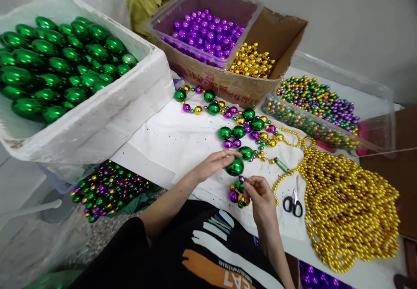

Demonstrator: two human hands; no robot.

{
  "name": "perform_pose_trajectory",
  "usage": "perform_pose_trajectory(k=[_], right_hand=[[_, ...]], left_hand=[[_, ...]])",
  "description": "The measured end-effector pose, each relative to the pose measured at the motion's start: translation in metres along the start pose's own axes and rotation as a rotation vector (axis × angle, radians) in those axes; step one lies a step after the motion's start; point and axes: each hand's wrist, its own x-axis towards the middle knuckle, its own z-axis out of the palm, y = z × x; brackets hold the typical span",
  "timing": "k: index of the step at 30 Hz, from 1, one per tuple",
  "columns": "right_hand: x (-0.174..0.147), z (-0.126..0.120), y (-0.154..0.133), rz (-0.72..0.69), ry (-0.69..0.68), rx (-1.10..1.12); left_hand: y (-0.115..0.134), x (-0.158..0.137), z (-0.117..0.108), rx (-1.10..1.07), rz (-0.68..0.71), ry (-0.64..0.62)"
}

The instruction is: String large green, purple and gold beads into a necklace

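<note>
My left hand [215,164] rests its fingers on a large shiny green bead [235,167], with thumb and fingertips around its upper left side. Close by on the right, my right hand [260,193] is closed in a pinch on the strand just below that bead. Small purple, green and gold beads [233,196] hang from the pinch near the table edge. Beyond my hands, a strung bead garland [213,108] in green, purple and gold winds across the white cloth [163,137]. Scissors with black handles [293,202] lie right of my right hand.
A white foam box [140,89] of big green beads stands left. Behind are a clear bin [153,24] of purple beads, a cardboard box [211,80] with gold ones, and a clear tub [387,119] of mixed beads. Gold bead strands [352,211] are heaped right.
</note>
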Motion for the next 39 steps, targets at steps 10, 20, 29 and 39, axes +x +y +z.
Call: perform_pose_trajectory(k=[10, 20, 29, 39], right_hand=[[0.013, -0.015, -0.071, -0.211, -0.105, -0.301], [0.016, 0.075, -0.104, -0.671, -0.514, -0.475], [0.009, 0.096, -0.07, -0.524, -0.591, -0.576], [0.015, 0.051, -0.066, -0.239, -0.838, -0.589]], left_hand=[[0.063, -0.014, 0.009, 0.3, 0.357, 0.071], [0.095, -0.023, 0.034, 0.091, 0.537, 0.198], [0.09, -0.033, 0.005, -0.251, 0.276, 0.309], [0.089, -0.013, -0.02, -0.484, 0.244, 0.489]])
